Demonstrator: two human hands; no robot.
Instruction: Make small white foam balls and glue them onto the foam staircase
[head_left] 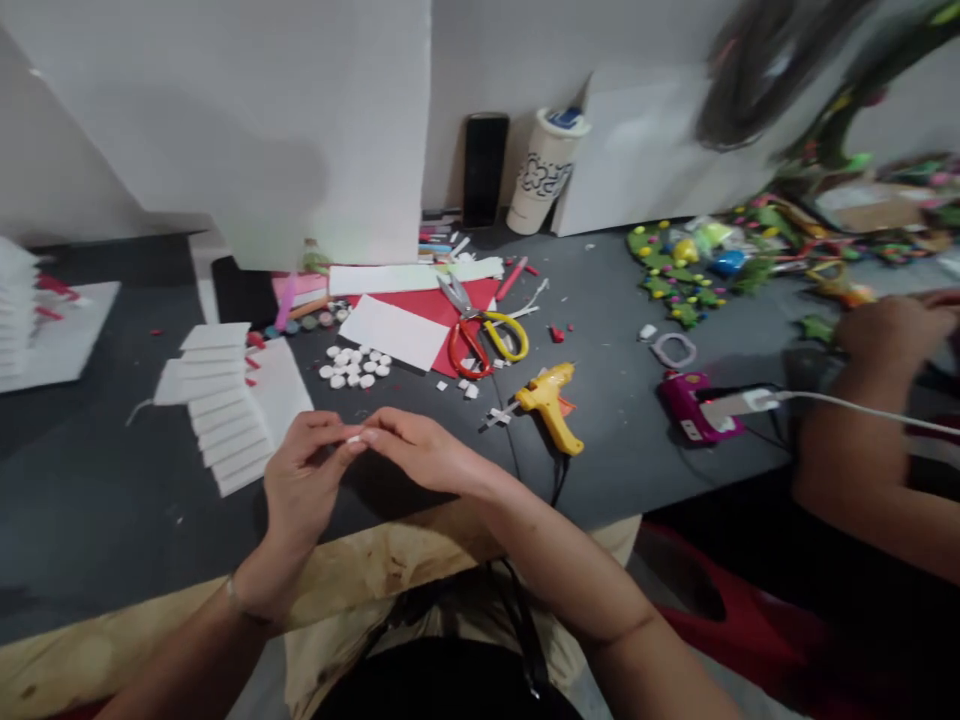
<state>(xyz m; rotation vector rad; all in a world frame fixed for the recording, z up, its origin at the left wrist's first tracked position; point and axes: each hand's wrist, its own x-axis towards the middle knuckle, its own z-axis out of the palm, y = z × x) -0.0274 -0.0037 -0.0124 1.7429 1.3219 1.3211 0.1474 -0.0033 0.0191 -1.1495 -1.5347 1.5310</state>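
Both my hands meet above the dark table near its front edge. Between the fingertips of my left hand [304, 480] and my right hand [412, 448] is a small white piece [355, 438], pinched from both sides and mostly covered by the fingers. Just beyond lies a cluster of white round pieces [352, 366], several in number. To the left of my left hand, a fanned stack of white folded card pieces [225, 415] rests on a white sheet. Right of my right hand lies a yellow glue gun [551, 400].
Scissors [472, 335] with red and yellow handles lie on red and white paper. A phone [484, 170] and a patterned cup [544, 170] stand against the wall. A purple power socket [697, 408] sits at right, near another person's arm [855, 400]. Green decorations [679, 275] lie behind it.
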